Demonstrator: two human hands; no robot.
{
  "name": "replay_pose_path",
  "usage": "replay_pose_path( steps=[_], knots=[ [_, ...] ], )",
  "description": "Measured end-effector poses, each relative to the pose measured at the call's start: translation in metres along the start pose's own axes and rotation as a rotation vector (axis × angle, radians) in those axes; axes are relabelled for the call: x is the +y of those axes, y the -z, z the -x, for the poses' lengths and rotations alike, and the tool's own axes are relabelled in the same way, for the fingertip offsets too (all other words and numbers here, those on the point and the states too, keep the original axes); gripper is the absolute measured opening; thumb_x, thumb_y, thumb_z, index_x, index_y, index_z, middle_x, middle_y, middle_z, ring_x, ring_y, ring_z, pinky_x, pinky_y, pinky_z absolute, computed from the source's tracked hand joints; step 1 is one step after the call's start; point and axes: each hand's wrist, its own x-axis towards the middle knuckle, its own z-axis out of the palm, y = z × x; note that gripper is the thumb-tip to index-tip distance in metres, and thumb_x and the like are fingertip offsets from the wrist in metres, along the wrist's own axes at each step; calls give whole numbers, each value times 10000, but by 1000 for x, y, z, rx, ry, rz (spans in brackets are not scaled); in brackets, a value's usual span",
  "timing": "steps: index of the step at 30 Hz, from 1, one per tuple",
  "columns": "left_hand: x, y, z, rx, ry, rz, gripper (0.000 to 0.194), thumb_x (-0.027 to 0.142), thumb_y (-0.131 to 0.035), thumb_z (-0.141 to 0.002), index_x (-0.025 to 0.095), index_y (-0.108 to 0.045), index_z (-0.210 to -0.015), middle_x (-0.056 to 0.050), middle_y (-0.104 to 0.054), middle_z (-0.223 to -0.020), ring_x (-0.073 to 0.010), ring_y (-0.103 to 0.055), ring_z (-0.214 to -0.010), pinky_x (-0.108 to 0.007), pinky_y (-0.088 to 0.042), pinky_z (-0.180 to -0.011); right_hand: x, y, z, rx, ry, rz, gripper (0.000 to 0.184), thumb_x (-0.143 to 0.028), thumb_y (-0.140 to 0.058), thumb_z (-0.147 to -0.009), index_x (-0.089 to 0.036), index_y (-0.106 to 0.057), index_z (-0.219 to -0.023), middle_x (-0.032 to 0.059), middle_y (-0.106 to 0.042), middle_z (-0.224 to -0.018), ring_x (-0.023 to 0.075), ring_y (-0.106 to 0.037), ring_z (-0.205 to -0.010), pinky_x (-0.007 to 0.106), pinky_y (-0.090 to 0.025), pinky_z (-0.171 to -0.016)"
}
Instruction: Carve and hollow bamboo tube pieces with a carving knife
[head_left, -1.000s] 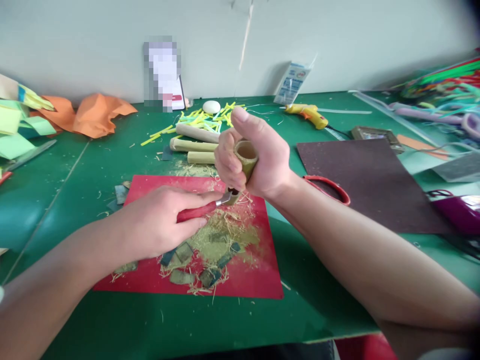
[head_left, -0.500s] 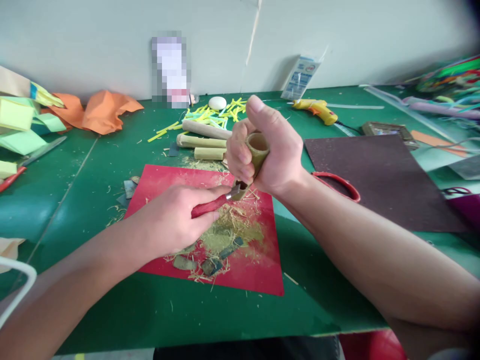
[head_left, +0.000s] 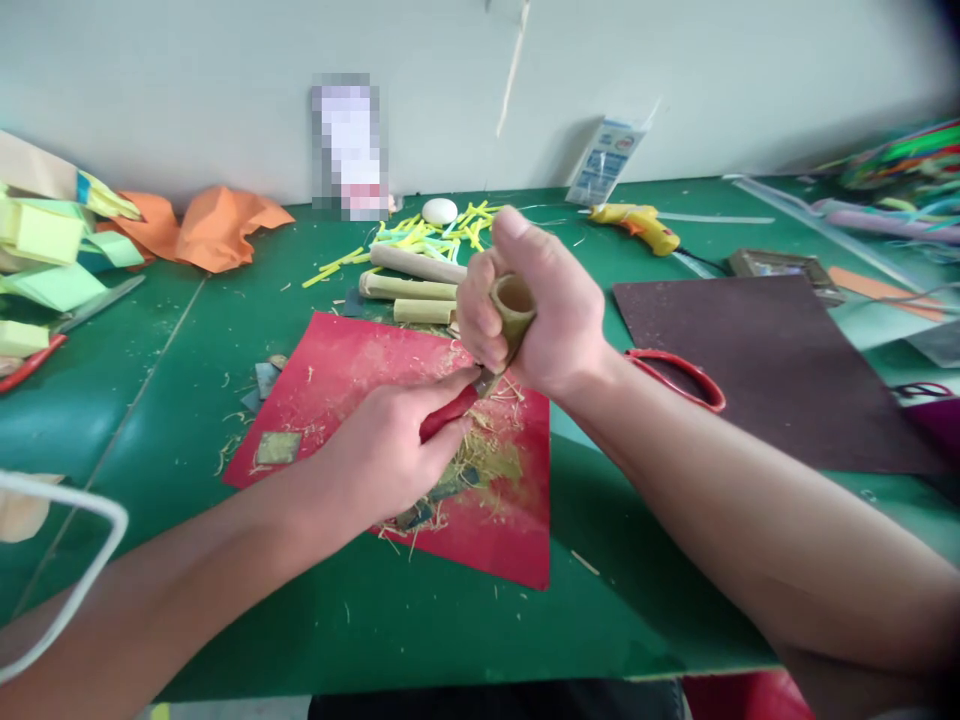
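My right hand (head_left: 536, 300) is wrapped round a short bamboo tube (head_left: 516, 303), its open round end tilted up toward me. My left hand (head_left: 397, 435) grips a carving knife by its red handle (head_left: 450, 412). The metal end of the knife meets the tube's lower end, where the blade's tip is hidden. Below both hands lies a red sheet (head_left: 525, 545), strewn with pale shavings (head_left: 487, 445) and dust. Dark sandpaper scraps (head_left: 416, 515) lie on it, partly behind my left hand, and a greenish square piece (head_left: 278, 448) rests near its left side.
Several bamboo pieces (head_left: 420, 288) lie behind the red sheet, near yellow strips (head_left: 330, 268) and a white egg-shaped thing (head_left: 439, 211). To the right are a dark board (head_left: 757, 370), red-handled scissors (head_left: 716, 392) and a yellow glue gun (head_left: 637, 228). Orange paper (head_left: 232, 225) sits at the left.
My left hand has pushed the knife right and up, further against the tube. The red sheet has turned a little, and the greenish square on its left now shows. My right hand has barely moved.
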Motion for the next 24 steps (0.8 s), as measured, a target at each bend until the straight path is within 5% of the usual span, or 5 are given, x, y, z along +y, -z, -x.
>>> replay_pose_path(
  steps=[3,13,18,24],
  knots=[
    [0,5,-5,-34,-12,-26,426,287,-517,-887,278,-518,-1313,8,-624,-1244,-197,-608,-1111,-315,-462,-1006,1,2,-2,-107,23,-63,581,-580,-286,-892,-221,-470,-474,-21,-366,-345,80,-367,-318,246,-305,-343],
    [-1,44,-7,-189,-78,-393,431,331,-476,-906,429,-456,-1325,85,-525,-1354,-202,-558,-1171,-339,-445,-1000,-5,6,-3,-177,-62,-93,574,-539,-302,-917,-209,-471,-479,-21,-381,-362,105,-358,-321,261,-322,-376],
    [-2,40,-8,-179,-117,-361,427,339,-506,-891,397,-489,-1313,49,-592,-1281,-201,-590,-1120,-340,-444,-1003,-5,10,-9,-251,-147,-81,589,-620,-334,-867,-215,-440,-453,-23,-359,-367,101,-344,-327,249,-335,-357],
    [-7,24,-4,-152,-64,-233,455,315,-509,-888,350,-474,-1340,-1,-593,-1278,-215,-617,-1076,-359,-461,-993,-2,9,-8,-249,-92,-153,534,-511,-341,-887,-201,-438,-463,-31,-356,-355,77,-334,-318,224,-311,-345]
  ],
)
